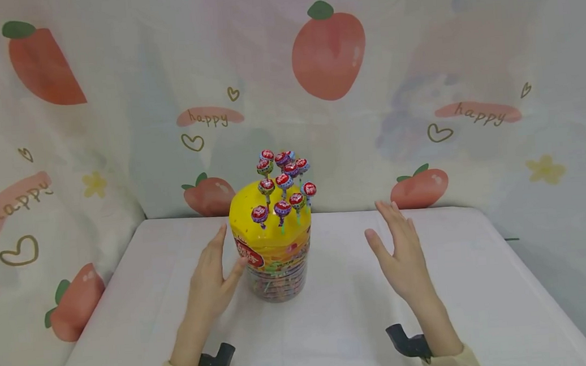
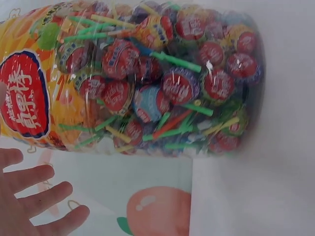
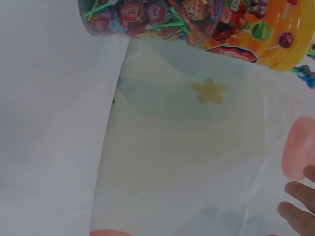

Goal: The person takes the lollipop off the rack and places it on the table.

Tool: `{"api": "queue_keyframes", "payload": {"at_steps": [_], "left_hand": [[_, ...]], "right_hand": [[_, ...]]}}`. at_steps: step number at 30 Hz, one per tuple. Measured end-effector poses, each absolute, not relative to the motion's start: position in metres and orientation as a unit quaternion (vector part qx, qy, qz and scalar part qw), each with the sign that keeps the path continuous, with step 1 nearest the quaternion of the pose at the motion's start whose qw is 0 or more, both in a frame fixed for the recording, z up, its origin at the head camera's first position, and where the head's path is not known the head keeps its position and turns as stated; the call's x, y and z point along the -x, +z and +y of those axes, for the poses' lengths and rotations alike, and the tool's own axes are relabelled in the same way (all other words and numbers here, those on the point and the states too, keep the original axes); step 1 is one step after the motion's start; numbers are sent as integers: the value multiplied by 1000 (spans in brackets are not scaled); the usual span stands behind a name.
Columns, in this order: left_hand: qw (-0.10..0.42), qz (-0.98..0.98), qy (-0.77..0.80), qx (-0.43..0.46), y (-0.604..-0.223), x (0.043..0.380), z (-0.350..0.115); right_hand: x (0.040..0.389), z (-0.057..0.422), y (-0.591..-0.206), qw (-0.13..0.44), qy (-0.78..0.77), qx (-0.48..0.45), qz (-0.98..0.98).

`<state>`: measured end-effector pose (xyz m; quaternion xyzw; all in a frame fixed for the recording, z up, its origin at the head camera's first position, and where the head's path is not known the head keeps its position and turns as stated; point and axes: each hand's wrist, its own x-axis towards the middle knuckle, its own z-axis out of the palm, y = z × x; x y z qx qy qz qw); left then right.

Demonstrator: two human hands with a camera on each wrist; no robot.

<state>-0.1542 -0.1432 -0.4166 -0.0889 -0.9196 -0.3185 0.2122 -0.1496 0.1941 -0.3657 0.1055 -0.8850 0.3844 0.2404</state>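
Observation:
A clear plastic lollipop jar [image 1: 278, 283] with a yellow lid [image 1: 248, 209] stands upright on the white table. Several wrapped lollipops [image 1: 283, 208] stick up out of the lid by their sticks. More lollipops [image 2: 179, 86] with green and yellow sticks show through the jar's wall in the left wrist view. My left hand [image 1: 212, 279] is at the jar's left side, fingers straight and thumb apart; whether it touches the jar I cannot tell. To the right of the jar my right hand [image 1: 402, 255] hovers with spread fingers, holding nothing and well apart from it.
The table [image 1: 334, 339] is covered in white cloth. Behind it and at the sides hangs a pale curtain [image 1: 274, 54] printed with fruit, hearts and the word "happy". A black strap piece [image 1: 218, 359] sits at my left wrist, another [image 1: 407, 342] at my right.

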Motion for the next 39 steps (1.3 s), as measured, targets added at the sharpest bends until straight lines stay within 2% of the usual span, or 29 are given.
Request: {"api": "queue_keyframes", "payload": {"at_steps": [8, 17, 25, 39], "left_hand": [[253, -871, -407, 112, -426, 155, -133], [249, -853, -447, 102, -433, 154, -124], [244, -843, -469, 96, -437, 153, -121], [247, -834, -485, 90, -438, 153, -117]], "right_hand": [[155, 181, -354, 274, 421, -120, -856], [157, 164, -341, 266, 455, -120, -842], [163, 149, -336, 280, 490, -149, -812], [167, 130, -331, 260, 530, -167, -790]]}}
